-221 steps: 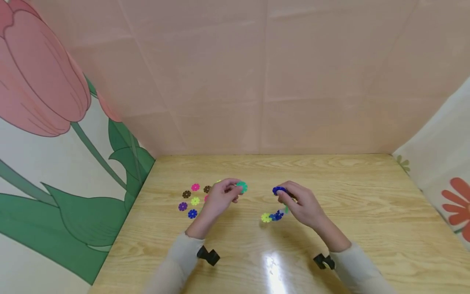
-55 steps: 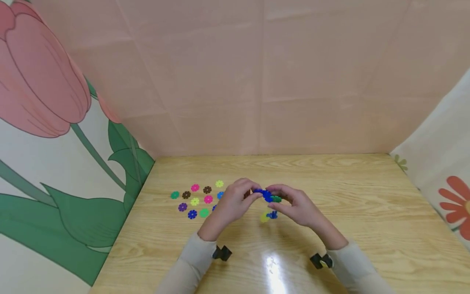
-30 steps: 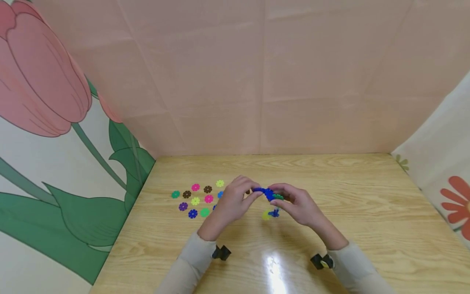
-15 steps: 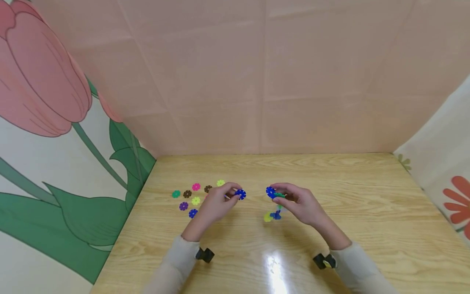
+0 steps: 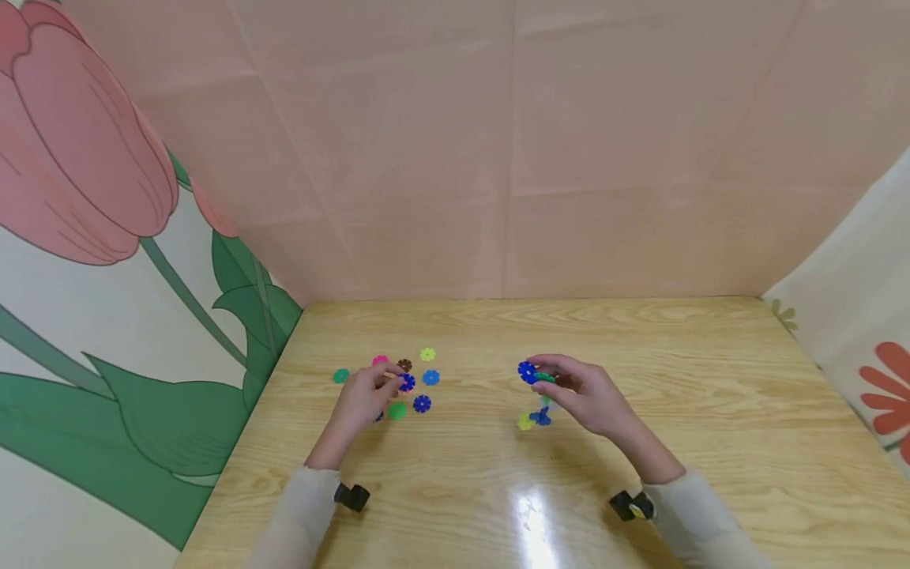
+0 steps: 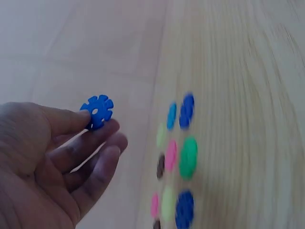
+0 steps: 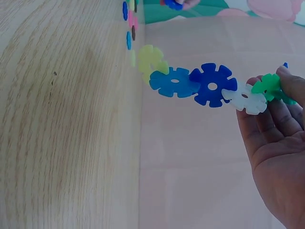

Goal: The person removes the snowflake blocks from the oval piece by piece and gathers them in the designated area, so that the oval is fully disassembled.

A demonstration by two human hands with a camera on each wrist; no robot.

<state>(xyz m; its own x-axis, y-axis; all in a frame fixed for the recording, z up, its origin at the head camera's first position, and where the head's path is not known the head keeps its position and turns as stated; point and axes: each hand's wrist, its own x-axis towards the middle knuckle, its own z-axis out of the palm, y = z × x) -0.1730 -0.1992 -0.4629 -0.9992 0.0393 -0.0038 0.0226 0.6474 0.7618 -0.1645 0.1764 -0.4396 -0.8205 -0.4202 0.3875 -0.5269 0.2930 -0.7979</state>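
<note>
Pink backdrop (image 5: 604, 158) behind wooden tabletop (image 5: 746, 395)

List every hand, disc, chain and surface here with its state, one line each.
Left hand: pinches a blue disc.
Blue disc: single, unlinked, raised off the table.
Right hand: holds the chain by one end.
Chain: linked disc to disc, yellow disc at its far end.
Loose discs: unlinked on the table, some hidden by the left hand in the head view.
Table: reflecting a bright light.
Backdrop: hanging, creased.

Even light fills the head view, with white glare (image 5: 533, 525) and soft shadows (image 5: 642, 540) on the table (image 5: 434, 482). The left wrist view is hazy, the lying discs (image 6: 188, 157) blurred.
</note>
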